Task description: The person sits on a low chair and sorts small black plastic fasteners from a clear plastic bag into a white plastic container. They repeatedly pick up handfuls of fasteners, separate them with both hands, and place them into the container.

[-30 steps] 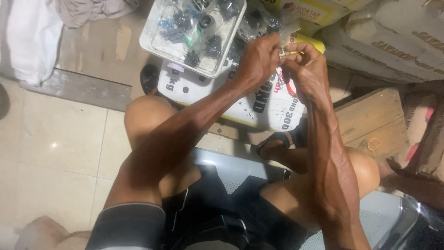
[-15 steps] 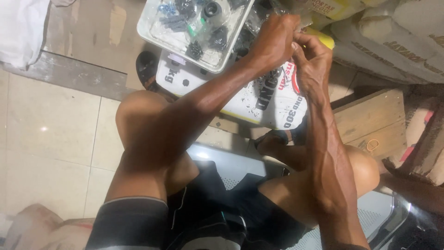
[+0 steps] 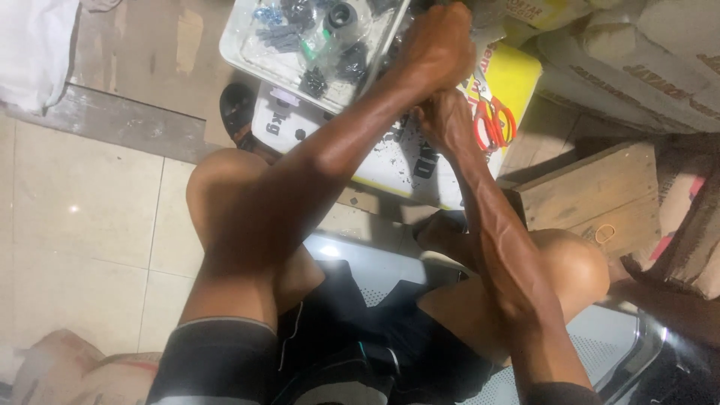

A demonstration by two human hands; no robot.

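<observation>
I sit on a metal chair with both arms stretched forward over my knees. My left hand is curled, its back toward me, at the near right edge of a clear plastic tray holding bagged black small parts. Just below it, my right hand rests over a white and yellow sack lying flat on the floor. The left hand and wrist cover the right hand's fingers. Whatever the fingers hold is hidden. Orange-handled scissors lie on the sack just right of my right hand.
A wooden box with a rubber band on it stands right of my knee. Filled sacks are piled at the top right. A dark sandal lies by the sack's left end. White cloth hangs at the top left.
My hands were side by side, fingertips together on something small. Now the left hand sits above the right, nearer the tray. The view has shifted and the scissors show.
</observation>
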